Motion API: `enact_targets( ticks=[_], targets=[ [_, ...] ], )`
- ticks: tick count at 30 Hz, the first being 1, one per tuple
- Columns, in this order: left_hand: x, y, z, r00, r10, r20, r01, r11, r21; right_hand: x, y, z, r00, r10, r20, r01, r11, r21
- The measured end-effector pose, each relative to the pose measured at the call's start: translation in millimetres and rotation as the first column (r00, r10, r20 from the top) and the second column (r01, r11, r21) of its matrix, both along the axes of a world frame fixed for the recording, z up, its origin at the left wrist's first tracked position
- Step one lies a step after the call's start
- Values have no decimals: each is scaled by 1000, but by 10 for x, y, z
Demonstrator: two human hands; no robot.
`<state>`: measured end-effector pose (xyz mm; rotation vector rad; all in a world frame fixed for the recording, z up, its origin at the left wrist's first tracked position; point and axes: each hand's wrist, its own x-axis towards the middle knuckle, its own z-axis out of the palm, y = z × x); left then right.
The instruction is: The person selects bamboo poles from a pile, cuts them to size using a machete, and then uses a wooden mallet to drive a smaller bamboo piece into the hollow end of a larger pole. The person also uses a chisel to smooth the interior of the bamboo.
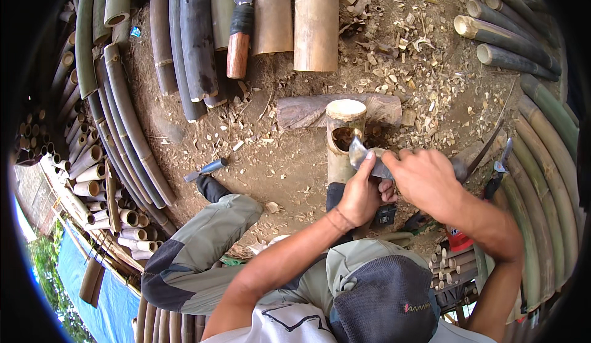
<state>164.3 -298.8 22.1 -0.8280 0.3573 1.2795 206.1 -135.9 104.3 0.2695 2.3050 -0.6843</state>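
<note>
Around the whole scene I saw long bamboo poles [542,152], green and curved by the lens along the right rim, with darker split lengths [184,41] laid out at the top left. A stack of shorter cut tubes [92,183] lay at the left, their open ends facing me. The ground [271,158] was bare dirt strewn with pale wood chips. Across it lay a brown log [308,110], and just in front of that log stood the upright bamboo section [341,143], pale at its cut top, with a hole opened in its side.

At the top, between the poles, rested a big chopping knife with a wooden handle [239,41]. A small blue-handled tool [206,169] lay on the dirt near my left foot, well apart from the work.

My left hand [360,195] was closed around the handle end of a metal blade [363,155], thumb pressed up along it, and the blade's tip sat at the hole in the bamboo section. My right hand [425,183] lay over the other end of the same blade, fingers curled down; I could not tell exactly how tightly they clamped it, since the back of the hand hid them.
</note>
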Motion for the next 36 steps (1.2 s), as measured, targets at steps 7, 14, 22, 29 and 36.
enact_targets(
  ticks=[7,14,22,29,36],
  targets=[
    [-89,150,152,950,-211,-231,123,931,-344,-85,193,-305,973,-12,230,84,948,-306],
    [-590,-69,30,220,-799,-560,657,546,-520,258,-907,-494,528,-815,238,807,395,-438],
    [-974,-97,-157,-567,-488,-664,660,213,-720,82,-1646,-765,179,-976,125,852,90,-516],
    [-645,-157,116,211,-675,-707,638,643,-424,354,-767,-313,750,-653,106,626,647,-435],
    [6,-92,-55,985,-52,-165,48,998,-27,9,1,-48,995,44,93,-32,992,-123]
  ],
)
